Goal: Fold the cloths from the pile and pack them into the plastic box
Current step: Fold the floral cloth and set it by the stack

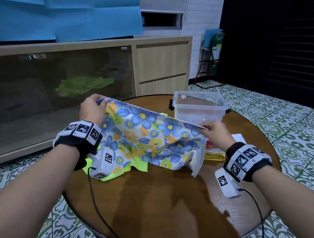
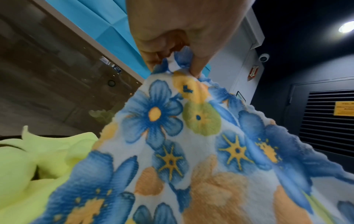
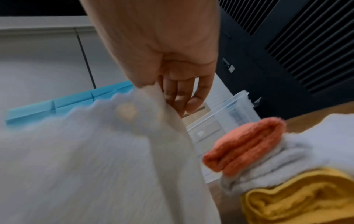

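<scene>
I hold a blue, yellow and orange flowered cloth (image 1: 144, 137) stretched in the air above the round wooden table (image 1: 159, 204). My left hand (image 1: 92, 110) pinches its far left corner; the left wrist view shows the flowered cloth (image 2: 191, 151) bunched between thumb and fingers. My right hand (image 1: 213, 133) pinches the right corner, and the right wrist view shows the cloth's pale back (image 3: 86, 159). The clear plastic box (image 1: 199, 105) stands empty at the table's far right. A lime-green cloth (image 1: 117, 171) lies crumpled under the flowered one.
Folded orange (image 3: 247, 144), white (image 3: 277, 163) and yellow (image 3: 298, 201) cloths are stacked on the table by my right hand, beside the box. A long wooden cabinet (image 1: 162, 61) with dark glass stands behind the table. Patterned floor tiles (image 1: 286, 130) surround it.
</scene>
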The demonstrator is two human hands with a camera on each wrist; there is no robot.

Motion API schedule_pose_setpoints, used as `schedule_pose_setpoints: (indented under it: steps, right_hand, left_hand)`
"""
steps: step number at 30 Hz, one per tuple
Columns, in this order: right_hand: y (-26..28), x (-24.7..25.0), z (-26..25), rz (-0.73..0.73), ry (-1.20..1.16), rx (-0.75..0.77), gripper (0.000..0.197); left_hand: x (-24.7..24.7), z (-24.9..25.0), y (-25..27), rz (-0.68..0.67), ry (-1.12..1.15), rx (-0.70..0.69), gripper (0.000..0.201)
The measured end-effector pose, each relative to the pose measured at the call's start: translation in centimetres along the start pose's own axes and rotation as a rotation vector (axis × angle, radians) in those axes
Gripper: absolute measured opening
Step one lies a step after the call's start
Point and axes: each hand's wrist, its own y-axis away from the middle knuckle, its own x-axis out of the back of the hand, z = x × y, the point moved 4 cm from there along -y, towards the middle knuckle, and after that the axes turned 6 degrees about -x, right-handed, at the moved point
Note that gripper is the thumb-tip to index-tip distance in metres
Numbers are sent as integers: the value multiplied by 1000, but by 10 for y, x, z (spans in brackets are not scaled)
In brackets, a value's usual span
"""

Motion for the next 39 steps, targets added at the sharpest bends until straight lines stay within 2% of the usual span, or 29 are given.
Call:
schedule_pose_setpoints:
  steps: [4, 8, 9, 12, 16, 22, 24, 28, 33, 37, 39]
  right_hand:
    - [-4, 14, 12, 42, 83, -49, 18]
    - [-5, 28, 29, 72, 108, -106, 34]
    - [-6, 33, 34, 90, 94, -124, 33]
    - [-8, 49, 49, 156, 33, -154, 11]
    - [-11, 70, 56, 308, -85, -189, 24]
    - [-16, 102, 28, 456, -78, -129, 22]
    - [-17, 118, 13, 513, -52, -94, 24]
    - [-16, 137, 1, 623, -144, -24, 25]
    - [-10, 138, 1, 717, -156, 10, 29]
    - [-12, 142, 2, 731, -152, 24, 28]
    - [-13, 144, -1, 767, -139, 41, 29]
  left_hand:
    - [5, -10, 1, 13, -33, 17, 20]
    - [13, -11, -4, 26, -43, 30, 23]
    - [15, -12, -6, 31, -45, 35, 23]
    - [19, -14, -8, 47, -42, 32, 24]
    - [17, -12, -5, 51, -28, 29, 26]
    - [15, 11, -11, 70, -16, -21, 30]
    - [16, 18, -17, 99, 35, -42, 30]
    - [12, 30, -17, 157, 171, -85, 31]
    - [20, 32, -10, 280, 235, -188, 19]
    - [25, 26, -17, 190, 201, -168, 28]
    - [28, 26, -20, 191, 164, -202, 28]
